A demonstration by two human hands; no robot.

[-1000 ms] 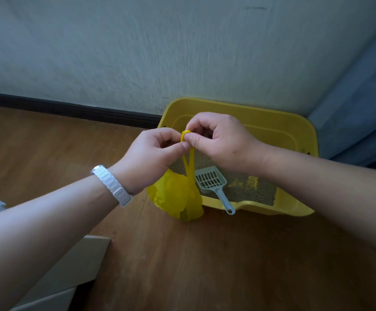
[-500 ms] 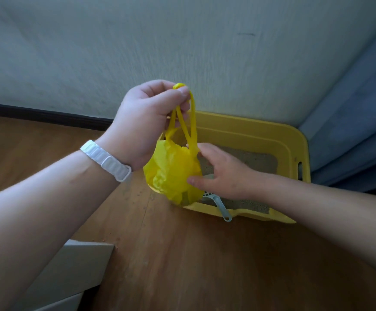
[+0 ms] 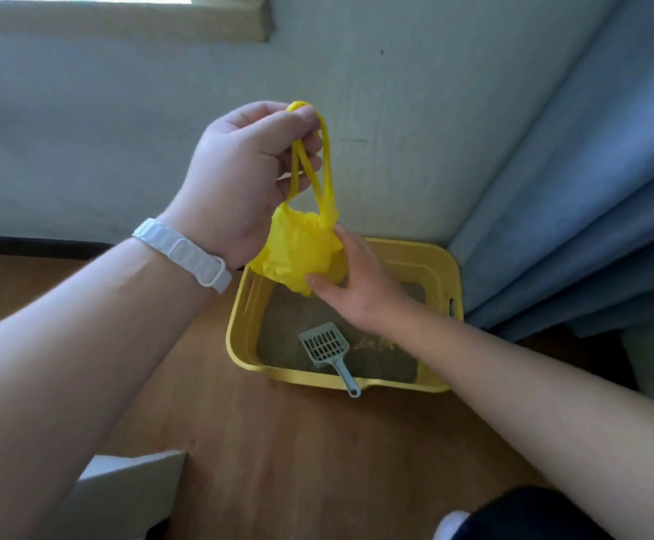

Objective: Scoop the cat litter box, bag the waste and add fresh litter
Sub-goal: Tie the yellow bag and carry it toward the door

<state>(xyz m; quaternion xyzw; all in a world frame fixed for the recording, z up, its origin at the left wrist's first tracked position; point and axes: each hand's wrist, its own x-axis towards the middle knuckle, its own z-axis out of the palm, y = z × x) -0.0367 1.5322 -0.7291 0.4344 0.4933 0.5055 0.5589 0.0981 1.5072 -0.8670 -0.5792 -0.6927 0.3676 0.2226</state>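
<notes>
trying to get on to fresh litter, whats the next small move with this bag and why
Probably set the bag down on the floor beside the box: the left hand holds it by its handles above the box, the right hand only touches it.

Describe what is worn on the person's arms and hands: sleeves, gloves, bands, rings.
Both forearms are bare to the frame edge: no sleeves, no gloves. The wrist of the left hand carries a white wristband of flat ribbed segments with a rounded loop. The right hand and its wrist wear nothing; no rings show.
</notes>
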